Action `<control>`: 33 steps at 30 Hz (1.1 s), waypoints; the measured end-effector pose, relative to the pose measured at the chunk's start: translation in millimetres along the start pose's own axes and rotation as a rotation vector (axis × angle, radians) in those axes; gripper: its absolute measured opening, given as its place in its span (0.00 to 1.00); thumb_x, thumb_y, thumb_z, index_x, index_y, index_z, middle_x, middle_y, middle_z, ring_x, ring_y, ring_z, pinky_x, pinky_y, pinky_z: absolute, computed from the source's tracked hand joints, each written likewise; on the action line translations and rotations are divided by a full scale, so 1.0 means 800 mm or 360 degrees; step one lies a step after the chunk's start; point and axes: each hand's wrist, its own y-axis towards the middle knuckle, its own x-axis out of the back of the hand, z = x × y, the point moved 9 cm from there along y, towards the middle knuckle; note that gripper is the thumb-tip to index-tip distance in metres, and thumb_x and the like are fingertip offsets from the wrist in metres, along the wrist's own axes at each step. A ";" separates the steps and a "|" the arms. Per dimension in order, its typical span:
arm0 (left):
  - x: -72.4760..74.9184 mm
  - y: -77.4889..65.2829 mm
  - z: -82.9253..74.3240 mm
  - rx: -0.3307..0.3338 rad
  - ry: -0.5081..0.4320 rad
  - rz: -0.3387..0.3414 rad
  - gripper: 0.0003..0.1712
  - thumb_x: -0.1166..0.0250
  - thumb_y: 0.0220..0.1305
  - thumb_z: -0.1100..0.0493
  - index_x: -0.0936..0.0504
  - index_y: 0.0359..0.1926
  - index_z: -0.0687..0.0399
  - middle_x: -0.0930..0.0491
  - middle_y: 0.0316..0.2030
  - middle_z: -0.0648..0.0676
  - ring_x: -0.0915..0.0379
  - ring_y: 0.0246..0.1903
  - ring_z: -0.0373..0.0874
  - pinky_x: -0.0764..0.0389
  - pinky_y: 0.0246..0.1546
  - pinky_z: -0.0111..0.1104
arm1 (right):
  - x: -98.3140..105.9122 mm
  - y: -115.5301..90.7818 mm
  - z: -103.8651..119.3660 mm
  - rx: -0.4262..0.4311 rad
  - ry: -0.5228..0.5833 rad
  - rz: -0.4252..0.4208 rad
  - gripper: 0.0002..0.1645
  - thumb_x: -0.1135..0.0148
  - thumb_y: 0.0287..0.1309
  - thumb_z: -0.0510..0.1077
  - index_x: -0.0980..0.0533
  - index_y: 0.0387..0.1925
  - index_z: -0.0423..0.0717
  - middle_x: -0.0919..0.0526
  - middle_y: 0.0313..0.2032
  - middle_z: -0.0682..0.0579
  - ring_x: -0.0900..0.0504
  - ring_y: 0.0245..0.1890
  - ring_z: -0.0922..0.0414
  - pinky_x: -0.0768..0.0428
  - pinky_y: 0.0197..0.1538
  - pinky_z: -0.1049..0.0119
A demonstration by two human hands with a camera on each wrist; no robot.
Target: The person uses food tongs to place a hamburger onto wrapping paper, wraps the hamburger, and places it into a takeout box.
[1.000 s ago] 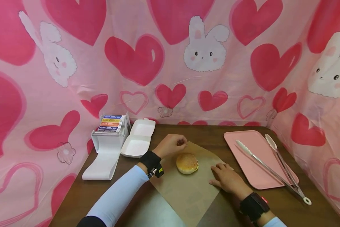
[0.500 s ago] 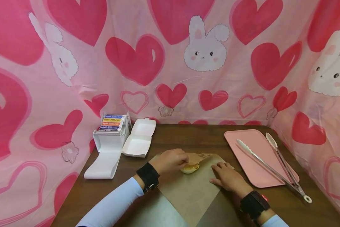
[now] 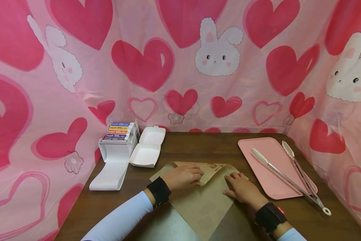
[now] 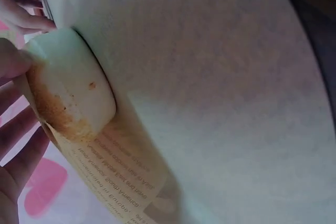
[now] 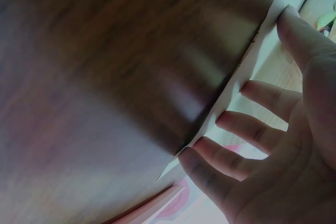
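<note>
A brown sheet of wrapping paper (image 3: 204,207) lies cornerwise in front of me. Its far corner, printed like newspaper, is folded toward me over a burger. My left hand (image 3: 183,175) holds this folded part at the burger, fingers curled at the paper. The burger hides under paper and hand in the head view; in the left wrist view its pale, browned bun (image 4: 79,85) shows beneath the fold, thumb close to it. My right hand (image 3: 240,189) rests on the paper's right side, fingers spread, with fingertips (image 5: 249,87) along the paper's edge.
At the right is a pink tray (image 3: 268,157) with metal tongs (image 3: 289,184) across it. At the back left stand a dispenser (image 3: 117,140) with a white strip hanging out and a white lidded box (image 3: 147,150), lid up. A pale sheet (image 3: 165,221) lies under the paper.
My left hand has brought the paper's far corner toward me over the burger, which lay uncovered a second ago. The right hand has stayed in place.
</note>
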 end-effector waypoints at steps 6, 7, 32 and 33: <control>-0.001 0.000 0.000 0.0017 -0.0004 0.0066 0.05 0.32 0.63 0.59 0.19 0.30 0.46 0.17 0.55 0.47 0.24 0.58 0.42 0.26 0.60 0.30 | 0.004 -0.001 0.004 0.0006 0.0001 -0.0014 0.38 0.31 0.60 0.59 0.24 0.61 0.37 0.23 0.56 0.36 0.27 0.57 0.32 0.26 0.56 0.35; -0.002 0.000 0.000 0.0020 -0.0010 0.0084 0.06 0.31 0.62 0.58 0.19 0.29 0.46 0.17 0.56 0.47 0.24 0.58 0.42 0.26 0.60 0.30 | 0.005 -0.001 0.004 0.0008 -0.0002 -0.0016 0.38 0.31 0.60 0.59 0.24 0.61 0.37 0.23 0.56 0.36 0.27 0.57 0.32 0.26 0.56 0.35; -0.026 0.005 0.030 0.0287 -0.0063 0.0157 0.32 0.27 0.62 0.46 0.23 0.63 0.53 0.24 0.60 0.51 0.30 0.60 0.44 0.27 0.61 0.31 | 0.004 -0.002 0.004 -0.0009 0.0007 -0.0013 0.37 0.31 0.60 0.59 0.24 0.61 0.37 0.24 0.55 0.36 0.27 0.58 0.32 0.26 0.56 0.34; -0.027 0.005 0.032 0.0295 -0.0045 0.0165 0.32 0.27 0.62 0.45 0.23 0.63 0.52 0.24 0.60 0.51 0.30 0.60 0.44 0.27 0.61 0.32 | 0.004 -0.002 0.004 -0.0010 0.0006 -0.0011 0.37 0.31 0.60 0.59 0.24 0.61 0.37 0.24 0.56 0.36 0.27 0.58 0.32 0.26 0.56 0.34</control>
